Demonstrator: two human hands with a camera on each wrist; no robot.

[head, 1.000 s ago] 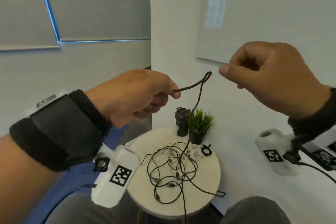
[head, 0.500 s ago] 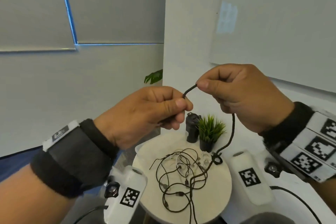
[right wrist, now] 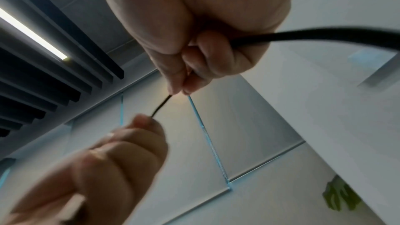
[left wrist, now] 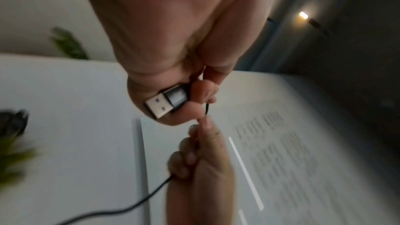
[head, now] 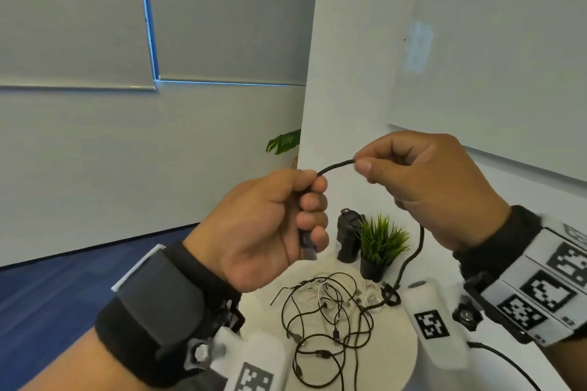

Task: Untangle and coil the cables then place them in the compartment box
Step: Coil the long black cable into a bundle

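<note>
Hands are holding one black cable (head: pixel 336 165) up in the air above a round white worktop (head: pixel 401 332). The left hand (head: pixel 270 228) is curling its fingers around the cable's end, with the silver USB plug (left wrist: pixel 165 103) sticking out beneath the little finger. The right hand (head: pixel 425 187) is pinching the same cable between thumb and forefinger, just beside the left hand, so a short arched stretch is spanning the gap between them. From the right hand the cable is hanging down behind the palm toward the worktop, where it is meeting a small black knot (head: pixel 390 294) near the worktop's far right edge.

On the worktop a tangle of thin cables (head: pixel 327 324), black and white, is lying in loose overlapping loops around the middle. At the far side of the worktop a small potted plant (head: pixel 379 246) is standing upright, with a dark cylindrical object (head: pixel 347 235) just beside it on the left. Both wrists are wearing dark bands with white camera housings hanging below them; the compartment box cannot be made out in any view
</note>
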